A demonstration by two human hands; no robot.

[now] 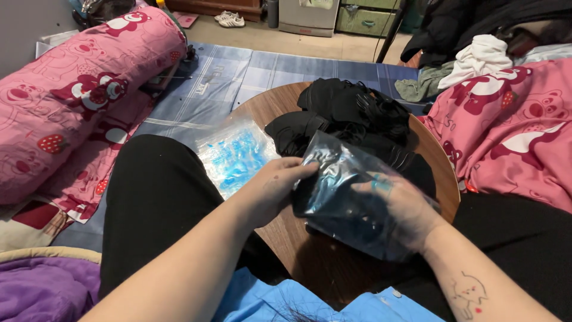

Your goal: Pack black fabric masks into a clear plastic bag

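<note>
Bag (342, 191) long axis upper-left to lower-right

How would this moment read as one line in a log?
left hand: holds clear bag edge | right hand: inside bag | bag: holds black cloth | round wooden table: black cloth pile

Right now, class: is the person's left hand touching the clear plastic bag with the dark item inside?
Touching. The head view shows the left hand with its fingers pinching the edge of the clear plastic bag, no gap between them.
</note>
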